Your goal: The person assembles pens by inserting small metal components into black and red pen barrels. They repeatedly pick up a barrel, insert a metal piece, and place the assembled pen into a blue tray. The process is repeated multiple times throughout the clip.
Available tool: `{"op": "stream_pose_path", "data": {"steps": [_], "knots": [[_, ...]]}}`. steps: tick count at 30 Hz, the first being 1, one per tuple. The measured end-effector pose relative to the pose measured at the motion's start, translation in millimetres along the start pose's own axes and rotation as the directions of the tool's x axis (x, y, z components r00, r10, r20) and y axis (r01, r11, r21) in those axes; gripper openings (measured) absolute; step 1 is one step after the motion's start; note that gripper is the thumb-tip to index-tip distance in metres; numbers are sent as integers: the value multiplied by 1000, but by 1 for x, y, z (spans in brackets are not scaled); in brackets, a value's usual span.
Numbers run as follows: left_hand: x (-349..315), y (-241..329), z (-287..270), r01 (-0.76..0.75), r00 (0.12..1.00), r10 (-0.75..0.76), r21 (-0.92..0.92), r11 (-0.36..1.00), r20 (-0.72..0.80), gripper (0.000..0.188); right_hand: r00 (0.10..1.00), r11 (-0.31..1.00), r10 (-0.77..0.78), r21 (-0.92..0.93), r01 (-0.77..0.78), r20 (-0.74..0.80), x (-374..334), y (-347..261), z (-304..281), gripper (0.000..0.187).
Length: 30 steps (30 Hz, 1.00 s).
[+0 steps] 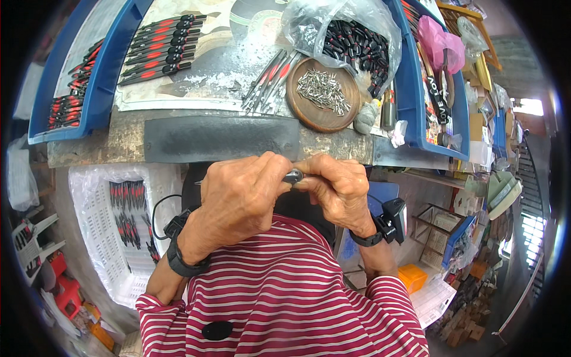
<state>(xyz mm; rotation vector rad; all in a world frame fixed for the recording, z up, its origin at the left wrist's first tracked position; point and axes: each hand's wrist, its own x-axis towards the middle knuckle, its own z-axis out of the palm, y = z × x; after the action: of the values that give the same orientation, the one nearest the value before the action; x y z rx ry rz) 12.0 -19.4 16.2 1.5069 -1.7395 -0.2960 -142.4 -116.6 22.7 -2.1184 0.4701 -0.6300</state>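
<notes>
Just in front of the workbench's near edge, my two hands meet over a slim tool with a rounded black end (293, 175). My left hand (241, 193) is closed around its body, hiding most of it. A thin pointed tip shows beyond the left hand's far side. My right hand (339, 187) pinches at the black end with thumb and forefinger; whether a small part sits between them is hidden. Closest on the bench are a round wooden dish (293, 89) of small metal pieces (324, 91) and a bundle of slim red-and-silver pieces (269, 80).
A clear plastic bag (303, 35) of black-and-red parts lies behind the dish. Black-and-red tools (160, 47) form a row at left. Blue trays (101, 89) flank the bench, one at right holding a pink bag (440, 44). Below left stands a plastic-lined white crate (95, 226).
</notes>
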Motion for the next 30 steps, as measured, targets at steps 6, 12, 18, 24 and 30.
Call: {"op": "stream_pose_path", "data": {"steps": [6,12,18,24,30], "knots": [[2,0,3,-33,998,33,4,999,45,20,998,998,59,25,-60,32,-7,1,-3,11],[0,-4,8,-76,991,75,1,997,109,19,992,996,-86,1,86,97,-7,15,-7,11],[-3,-4,12,-70,994,68,18,997,91,16,999,998,-40,39,41,-7,-16,14,5,9],[-8,-5,14,-79,994,78,1,997,72,16,999,1000,-13,-28,14,51,-19,11,5,12],[-4,-9,15,-77,996,76,41,996,40,16,998,999,31,10,-31,47,-13,16,2,9]]}}
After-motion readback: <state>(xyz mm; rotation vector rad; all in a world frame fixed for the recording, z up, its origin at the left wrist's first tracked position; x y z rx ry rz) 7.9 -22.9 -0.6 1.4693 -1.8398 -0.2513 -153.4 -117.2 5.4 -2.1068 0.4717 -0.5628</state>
